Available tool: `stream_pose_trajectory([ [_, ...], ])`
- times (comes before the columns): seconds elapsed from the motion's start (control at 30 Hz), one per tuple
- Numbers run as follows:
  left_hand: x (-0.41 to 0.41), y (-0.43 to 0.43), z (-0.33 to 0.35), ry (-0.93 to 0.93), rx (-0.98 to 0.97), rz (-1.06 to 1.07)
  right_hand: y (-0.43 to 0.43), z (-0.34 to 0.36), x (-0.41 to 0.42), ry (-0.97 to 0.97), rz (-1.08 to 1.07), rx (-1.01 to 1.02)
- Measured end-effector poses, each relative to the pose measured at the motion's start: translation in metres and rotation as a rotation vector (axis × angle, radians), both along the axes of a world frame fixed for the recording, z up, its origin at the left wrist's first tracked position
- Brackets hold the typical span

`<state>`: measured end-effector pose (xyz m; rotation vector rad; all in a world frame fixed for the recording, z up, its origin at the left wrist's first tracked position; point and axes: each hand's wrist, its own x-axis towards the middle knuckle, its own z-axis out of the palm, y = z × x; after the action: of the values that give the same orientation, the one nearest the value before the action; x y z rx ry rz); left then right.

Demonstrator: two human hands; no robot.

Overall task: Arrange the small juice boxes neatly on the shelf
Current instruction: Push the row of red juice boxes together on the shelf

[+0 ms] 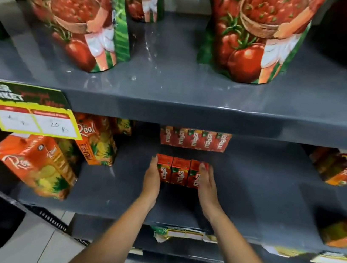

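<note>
Three small red juice boxes [180, 171] stand side by side in a row on the grey lower shelf [248, 197]. My left hand [153, 178] presses flat against the row's left end and my right hand [206, 184] against its right end, so both hands squeeze the row between them. Behind it, at the back of the shelf, stands a longer row of several identical red juice boxes [195, 139], partly hidden by the shelf above.
Large orange pineapple juice cartons [36, 163] lie and stand at the left, with more cartons [341, 168] at the right. The upper shelf [173, 91] holds tall tomato pouches [248, 35]. A yellow price tag [31, 121] hangs at the left.
</note>
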<state>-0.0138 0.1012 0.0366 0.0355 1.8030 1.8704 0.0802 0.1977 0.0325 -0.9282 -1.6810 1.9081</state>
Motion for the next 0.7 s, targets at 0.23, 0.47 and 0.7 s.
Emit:
stream_pose_trajectory([
  [0.23,0.023,-0.016,-0.001,-0.129,-0.018,0.011,-0.013,-0.007,0.022,-0.03,-0.026,0.029],
  [0.47,0.071,-0.045,-0.012,-0.228,0.003,0.035,-0.035,-0.011,0.064,-0.051,-0.069,0.031],
  [0.7,0.088,-0.051,-0.017,-0.255,0.087,0.043,-0.041,-0.007,0.072,-0.077,-0.069,0.011],
])
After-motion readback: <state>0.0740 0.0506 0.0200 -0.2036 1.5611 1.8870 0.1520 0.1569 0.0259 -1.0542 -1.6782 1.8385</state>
